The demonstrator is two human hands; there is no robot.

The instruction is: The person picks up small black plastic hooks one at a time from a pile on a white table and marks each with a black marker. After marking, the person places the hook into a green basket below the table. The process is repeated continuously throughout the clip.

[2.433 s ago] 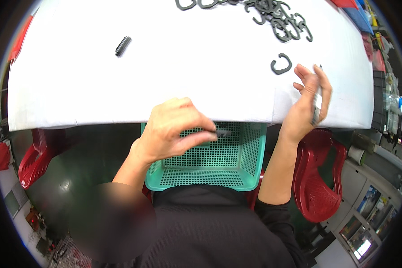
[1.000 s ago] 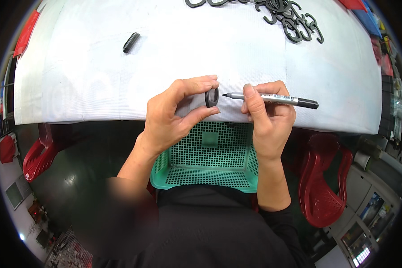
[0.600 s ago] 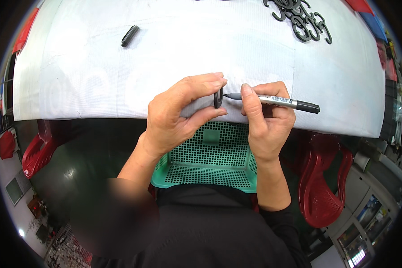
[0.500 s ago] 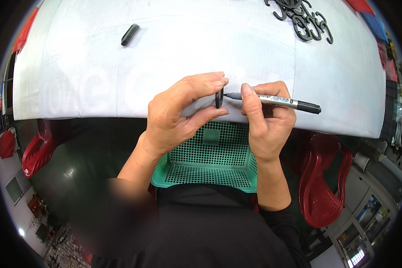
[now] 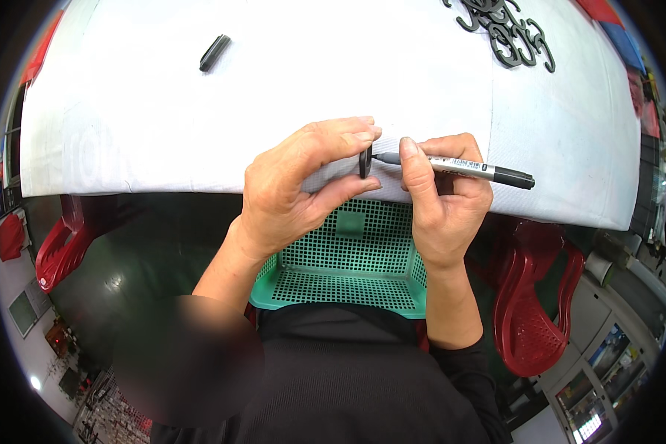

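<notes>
Between the thumb and fingers of my left hand is a small black hook, seen nearly edge-on, so its full shape is hidden. My right hand grips a grey and black marker pen like a pencil. The pen's tip points left and meets or almost meets the hook's right side; I cannot tell if they touch. Both hands are above the near edge of the white-covered table. The loose black pen cap lies farther off to the left. A pile of black S-shaped hooks rests at the far right.
Below my hands, a green plastic basket with a mesh of holes sits against my body. Dark red plastic chairs stand under the table edge, one at the left and one at the right. A glass-fronted cabinet is at lower right.
Both hands, with the hook and the marker pen, have shifted very slightly to the right. Their grips look the same.
</notes>
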